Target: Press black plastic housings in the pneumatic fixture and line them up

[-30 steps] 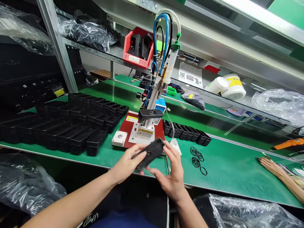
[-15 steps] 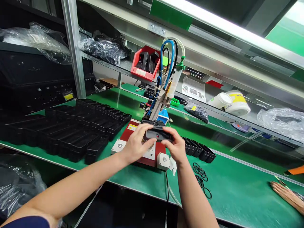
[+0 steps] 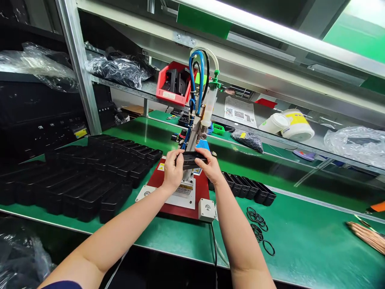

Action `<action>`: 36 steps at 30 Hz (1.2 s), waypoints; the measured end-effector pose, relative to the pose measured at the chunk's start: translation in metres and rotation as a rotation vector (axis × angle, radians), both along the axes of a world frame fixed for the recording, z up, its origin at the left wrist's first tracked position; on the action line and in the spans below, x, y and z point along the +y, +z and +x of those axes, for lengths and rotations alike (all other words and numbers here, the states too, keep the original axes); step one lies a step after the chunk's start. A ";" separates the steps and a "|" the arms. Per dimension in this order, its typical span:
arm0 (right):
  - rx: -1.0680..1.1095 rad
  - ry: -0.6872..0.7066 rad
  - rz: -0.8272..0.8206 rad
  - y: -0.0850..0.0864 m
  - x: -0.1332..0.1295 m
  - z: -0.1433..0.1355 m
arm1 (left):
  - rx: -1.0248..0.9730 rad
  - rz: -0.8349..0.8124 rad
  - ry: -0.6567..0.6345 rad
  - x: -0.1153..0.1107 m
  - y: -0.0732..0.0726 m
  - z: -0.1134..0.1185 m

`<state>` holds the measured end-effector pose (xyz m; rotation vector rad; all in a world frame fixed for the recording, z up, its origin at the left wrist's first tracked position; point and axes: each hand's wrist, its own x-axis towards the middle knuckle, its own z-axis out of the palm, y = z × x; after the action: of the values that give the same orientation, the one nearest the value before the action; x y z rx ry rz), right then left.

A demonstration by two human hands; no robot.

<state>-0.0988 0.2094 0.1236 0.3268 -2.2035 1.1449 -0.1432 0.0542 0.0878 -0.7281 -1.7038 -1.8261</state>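
Note:
Between my two hands is a black plastic housing (image 3: 189,160), held level in front of the press machine (image 3: 195,138). My left hand (image 3: 173,169) grips its left end, with the thumb on the near side. My right hand (image 3: 210,165) is closed on the right end, fingers along the top and thumb in front. Below them the machine's red base (image 3: 165,206) carries a white plate and a grey button box (image 3: 207,209) at its right corner. A syringe (image 3: 209,105) with blue and black tubes stands on the machine above my hands.
Rows of black plastic cases (image 3: 87,176) cover the bench on the left. More cases (image 3: 249,188) stand right of the machine, near loose black rings (image 3: 257,220). Another person's hand (image 3: 365,235) rests at the right edge. A red bin (image 3: 174,96) sits on the shelf.
Both hands have raised the black housing slightly and tilted it, so its long side now faces me instead of its hollow inside. The view has shifted a little.

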 end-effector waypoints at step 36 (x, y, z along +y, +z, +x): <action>0.056 -0.594 -0.013 -0.019 -0.044 0.008 | -0.178 -0.095 -0.387 -0.001 0.007 -0.052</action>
<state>-0.0907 0.1653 0.1045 -0.2864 -2.0360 0.8041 -0.1948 0.0528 0.0951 -1.0196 -1.8746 -2.1332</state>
